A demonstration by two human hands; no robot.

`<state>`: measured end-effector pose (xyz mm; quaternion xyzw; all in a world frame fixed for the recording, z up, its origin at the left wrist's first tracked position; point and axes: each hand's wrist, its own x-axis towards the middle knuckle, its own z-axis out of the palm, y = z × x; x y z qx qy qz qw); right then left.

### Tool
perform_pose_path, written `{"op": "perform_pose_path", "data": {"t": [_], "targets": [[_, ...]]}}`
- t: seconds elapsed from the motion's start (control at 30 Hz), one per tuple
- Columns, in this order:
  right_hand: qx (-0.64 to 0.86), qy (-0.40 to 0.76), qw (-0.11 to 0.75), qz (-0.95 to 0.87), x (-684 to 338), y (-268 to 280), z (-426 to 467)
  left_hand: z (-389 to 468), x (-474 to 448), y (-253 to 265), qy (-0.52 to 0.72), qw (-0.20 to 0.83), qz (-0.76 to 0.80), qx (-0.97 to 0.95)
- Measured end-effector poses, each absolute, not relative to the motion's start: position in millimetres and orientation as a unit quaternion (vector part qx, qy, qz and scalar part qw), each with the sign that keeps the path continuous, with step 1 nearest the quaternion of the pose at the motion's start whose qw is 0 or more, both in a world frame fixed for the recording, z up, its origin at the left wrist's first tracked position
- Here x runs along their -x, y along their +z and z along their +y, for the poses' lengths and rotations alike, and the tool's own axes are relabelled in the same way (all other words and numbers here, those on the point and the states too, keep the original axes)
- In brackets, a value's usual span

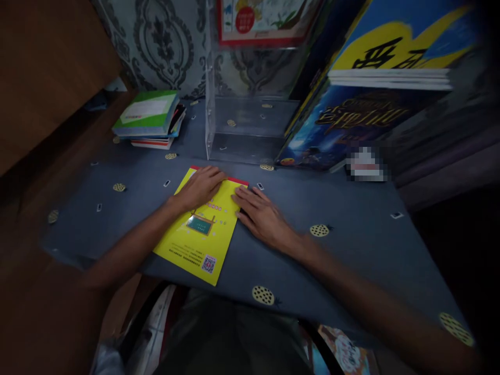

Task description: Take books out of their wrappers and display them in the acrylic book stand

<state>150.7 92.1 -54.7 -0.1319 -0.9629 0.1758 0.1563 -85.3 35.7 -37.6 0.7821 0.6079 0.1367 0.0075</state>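
Observation:
A yellow book (222, 245) with a red strip along its far edge lies flat on the table near the front edge, turned slightly. Its cover shows a small green chalkboard picture and a QR code. My left hand (201, 186) rests across the upper left of the cover, fingers stretched out and palm down. At the book's right edge lies my right hand (263, 213), its fingers extended and the tips touching the cover near the upper right corner. Neither hand is wrapped around anything.
A clear acrylic rack (210, 114) stands at the back, with a red-edged book (265, 39) higher up. Large upright books (351, 120) lean at the back right. A stack of books (146, 114) lies at the back left. The tablecloth (312, 281) has pineapple prints.

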Motion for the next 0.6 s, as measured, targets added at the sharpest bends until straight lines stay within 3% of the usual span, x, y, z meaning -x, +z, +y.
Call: {"op": "perform_pose_path", "data": {"t": [0.33, 0.6], "targets": [[-0.086, 0.24, 0.051, -0.966, -167, -40, 6, 38, 95, -48, 0.247, 0.076, 0.574, -0.777], [-0.184, 0.251, 0.011, -0.95, -106, -20, -1, 41, 115, -43, 0.457, 0.396, 0.507, -0.615]]}}
